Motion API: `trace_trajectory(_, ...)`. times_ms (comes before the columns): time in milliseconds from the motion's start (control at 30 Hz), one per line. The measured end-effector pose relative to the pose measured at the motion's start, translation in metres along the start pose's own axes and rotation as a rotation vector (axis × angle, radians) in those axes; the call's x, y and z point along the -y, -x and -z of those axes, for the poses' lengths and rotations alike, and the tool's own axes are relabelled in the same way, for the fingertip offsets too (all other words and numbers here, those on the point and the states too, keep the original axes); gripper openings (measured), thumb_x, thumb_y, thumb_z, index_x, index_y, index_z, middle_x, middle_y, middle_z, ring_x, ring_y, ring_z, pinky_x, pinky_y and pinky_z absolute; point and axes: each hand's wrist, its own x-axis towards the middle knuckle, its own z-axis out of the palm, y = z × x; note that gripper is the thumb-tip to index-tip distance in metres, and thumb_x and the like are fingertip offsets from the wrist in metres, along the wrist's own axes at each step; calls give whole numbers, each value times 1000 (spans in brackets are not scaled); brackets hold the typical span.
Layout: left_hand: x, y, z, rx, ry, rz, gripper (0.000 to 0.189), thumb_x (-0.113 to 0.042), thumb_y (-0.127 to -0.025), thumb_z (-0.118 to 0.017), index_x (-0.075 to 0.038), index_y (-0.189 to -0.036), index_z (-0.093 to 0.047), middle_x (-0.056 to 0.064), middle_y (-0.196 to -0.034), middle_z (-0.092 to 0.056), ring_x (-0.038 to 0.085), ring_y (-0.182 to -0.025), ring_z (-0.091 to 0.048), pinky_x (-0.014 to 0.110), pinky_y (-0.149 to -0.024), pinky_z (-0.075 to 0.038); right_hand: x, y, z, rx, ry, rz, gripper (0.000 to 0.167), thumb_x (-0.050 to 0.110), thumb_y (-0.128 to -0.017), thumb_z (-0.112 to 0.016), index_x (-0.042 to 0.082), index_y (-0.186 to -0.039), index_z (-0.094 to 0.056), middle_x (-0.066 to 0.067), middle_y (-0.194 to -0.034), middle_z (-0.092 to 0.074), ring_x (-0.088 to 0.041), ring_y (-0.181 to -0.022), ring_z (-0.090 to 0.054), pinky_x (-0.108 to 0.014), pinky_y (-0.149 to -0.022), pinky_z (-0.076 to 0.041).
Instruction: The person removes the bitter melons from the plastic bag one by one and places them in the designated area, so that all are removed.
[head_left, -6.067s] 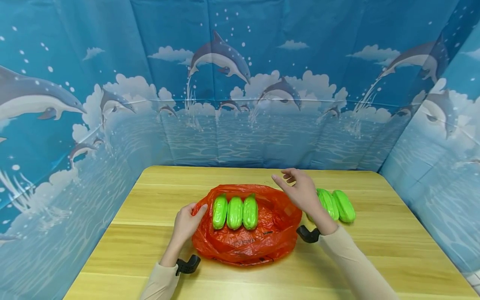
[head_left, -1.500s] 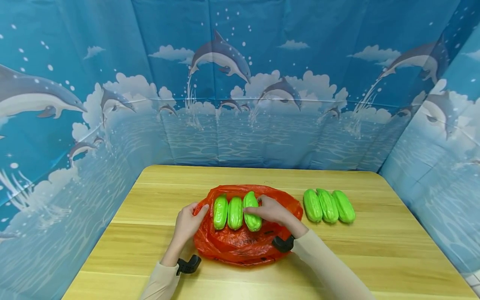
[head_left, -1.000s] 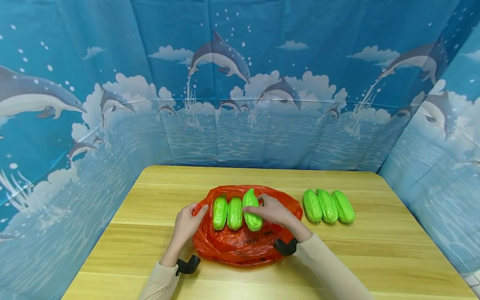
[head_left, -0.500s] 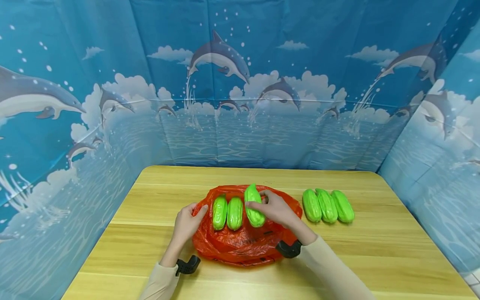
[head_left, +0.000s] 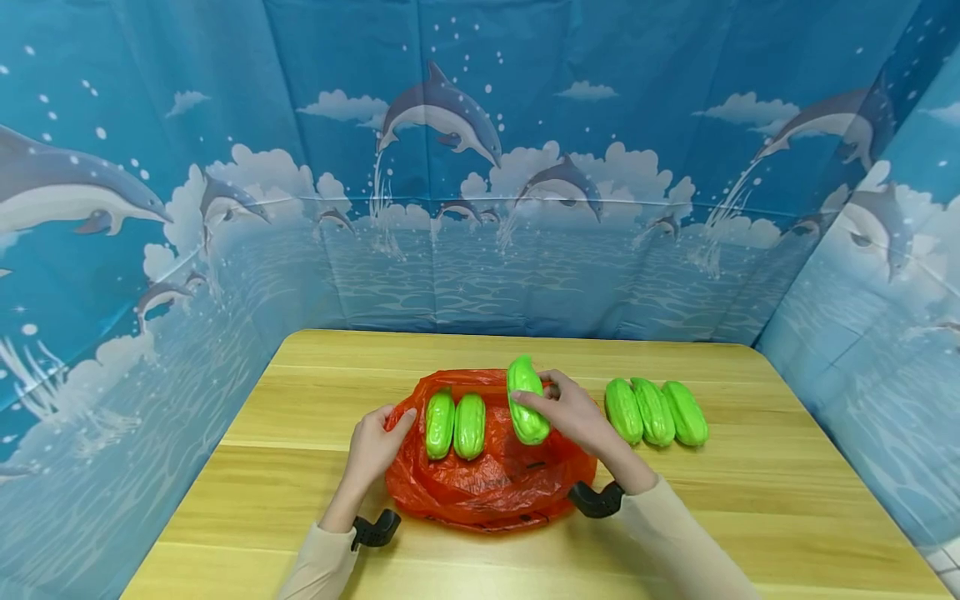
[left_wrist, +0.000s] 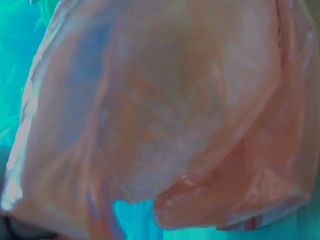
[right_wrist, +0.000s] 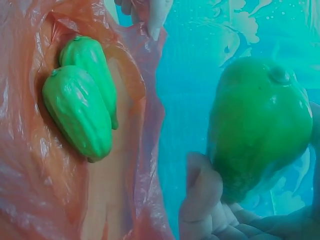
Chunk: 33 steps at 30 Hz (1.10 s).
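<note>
In the head view my left hand (head_left: 377,448) pinches the left rim of an open red plastic bag (head_left: 480,496) lying on the table. My right hand (head_left: 579,417) grips a glossy bright green vegetable (head_left: 527,402), plump and ridged like a short cucumber, lifted over the bag's right half. Two alike green vegetables (head_left: 454,427) lie side by side inside the bag. The right wrist view shows the held vegetable (right_wrist: 260,117) close up, with the fingers of my right hand (right_wrist: 200,205) around its lower part. Red plastic (left_wrist: 175,110) fills most of the left wrist view.
Three more green vegetables (head_left: 656,412) lie in a row on the wooden table (head_left: 765,467), right of the bag. A blue curtain with dolphins (head_left: 465,275) stands behind the table and at both sides.
Earlier my right hand was beside the bag; it then gripped the rightmost vegetable in the bag. Since then it has raised that vegetable and moved it right. My left hand stays on the rim.
</note>
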Motion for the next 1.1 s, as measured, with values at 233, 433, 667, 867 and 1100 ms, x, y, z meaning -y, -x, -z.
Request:
trace_trajectory(233, 0, -2, -1, 8, -1, 3, 30, -28, -92, -64, -8, -71, -57, 1, -58, -49, 14, -51, -48, 25, -45, -39, -1, 4, 10, -59, 21, -13, 77, 55, -82, -66, 6, -136, -41, -14, -104, -55, -24, -82, -53, -38, -68, -45)
trace_trajectory(433, 0, -1, -1, 8, -3, 4, 30, -26, -92, -63, -8, -70, -56, 1, -57, -48, 14, -51, -48, 25, -45, -39, -2, 6, 21, -76, -19, -17, 75, 54, -84, -65, 6, -137, -40, -16, -106, -54, -25, -81, -52, -41, -69, -45)
trace_trajectory(667, 1, -1, 0, -2, 0, 7, 31, -24, -92, -64, -7, -68, -54, 0, -55, -44, 14, -50, -45, 24, -44, -37, -2, 10, 34, -115, -43, -31, 75, 52, -86, -63, 4, -138, -38, -16, -103, -55, -24, -80, -53, -37, -69, -45)
trace_trajectory(867, 2, 0, -1, 0, 0, 7, 31, -24, -92, -64, -7, -68, -55, -1, -55, -44, 13, -50, -45, 24, -44, -37, -6, 13, 42, -128, -109, -16, 72, 47, -88, -63, 2, -138, -37, -14, -97, -56, -23, -76, -55, -37, -68, -47)
trace_trajectory(1100, 0, 0, 0, 16, -1, 11, 31, -26, -92, -63, -8, -68, -54, 0, -56, -45, 14, -50, -46, 24, -45, -37, -11, 19, 55, -165, -82, -33, 75, 50, -89, -61, 3, -141, -34, -15, -104, -55, -21, -81, -55, -35, -69, -47)
